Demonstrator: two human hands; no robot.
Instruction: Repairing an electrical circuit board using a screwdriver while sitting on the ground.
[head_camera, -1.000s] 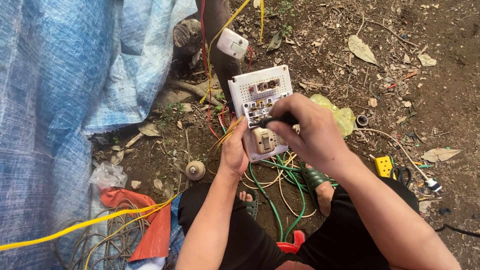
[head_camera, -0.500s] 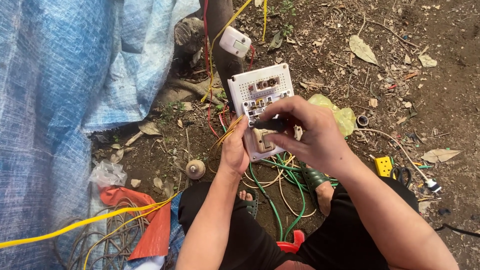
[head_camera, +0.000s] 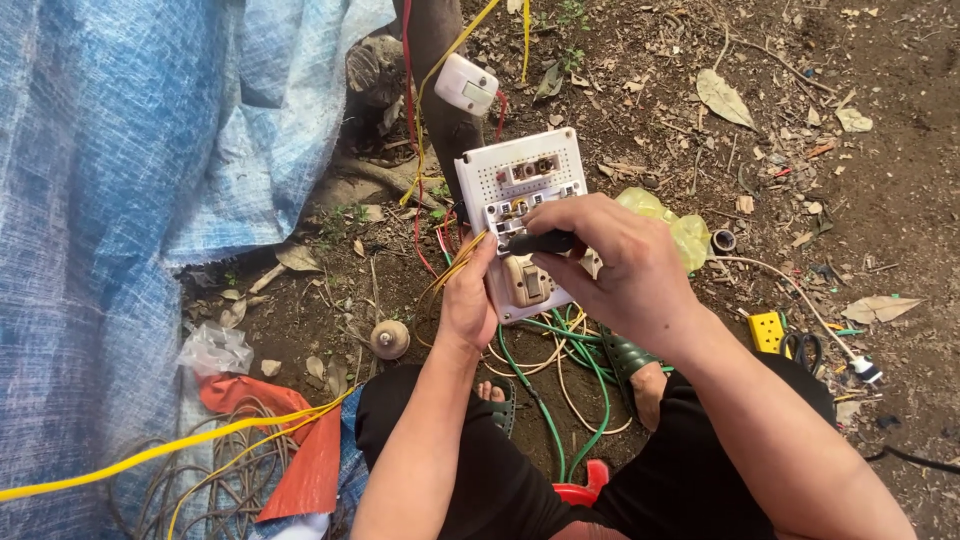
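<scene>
Steadiness matters most: left hand clamps the white switchboard by its edge while right hand pinches a black-handled screwdriver, best kept square to the terminal.

Left hand gripping upward, right hand curled, fingers pinched

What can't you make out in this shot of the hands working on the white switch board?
Head view only:
- Tool tip: the right hand hides where the black-handled tool meets the white board.
- Board's lower left edge: behind the left hand.
- Wire ends: hidden under the board.
- Yellow cable: cut off at the left edge.
</scene>
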